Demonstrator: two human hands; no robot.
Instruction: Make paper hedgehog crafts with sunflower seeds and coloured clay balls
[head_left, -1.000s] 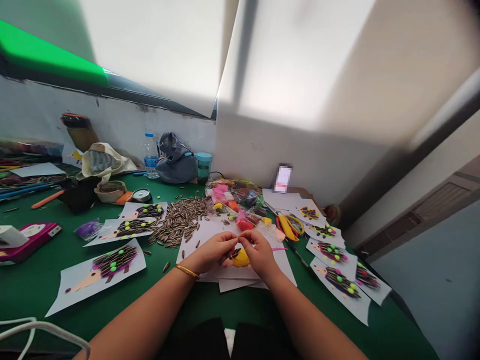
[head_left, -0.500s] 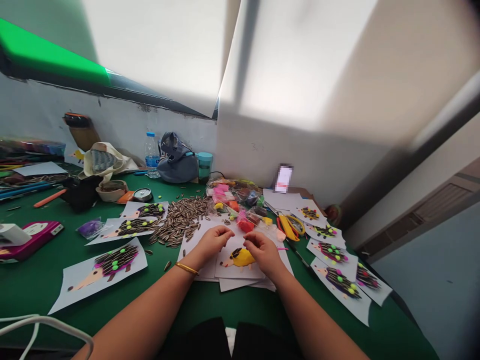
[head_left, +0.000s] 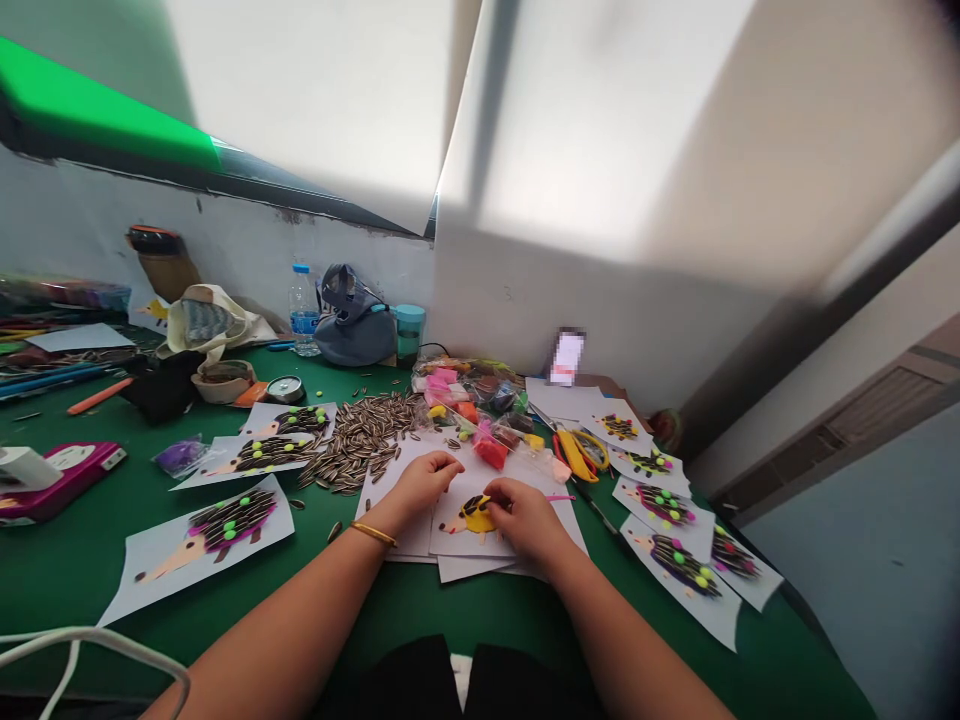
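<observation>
A small clay hedgehog with a yellow body (head_left: 475, 520) and a few dark sunflower seeds on its back lies on a white sheet (head_left: 448, 542). My right hand (head_left: 523, 517) is over it, thumb and forefinger pinched at its back on what looks like a sunflower seed, mostly covered by the fingers. My left hand (head_left: 426, 487) hovers left of the hedgehog above the papers, fingertips drawn together; whatever they hold is too small to make out. Beyond it spreads a heap of sunflower seeds (head_left: 367, 432).
Finished-looking hedgehog pictures lie at left (head_left: 225, 525) and right (head_left: 679, 565). Behind the papers are bagged coloured clay (head_left: 491, 447) and yellow scissors (head_left: 577, 455). A pen (head_left: 604, 515), a water bottle (head_left: 303, 315), a blue bag (head_left: 352, 325) and a phone (head_left: 568, 357) are also around.
My right hand has come down and slightly left onto the yellow hedgehog's back, its fingers now covering part of it. My left hand has barely shifted.
</observation>
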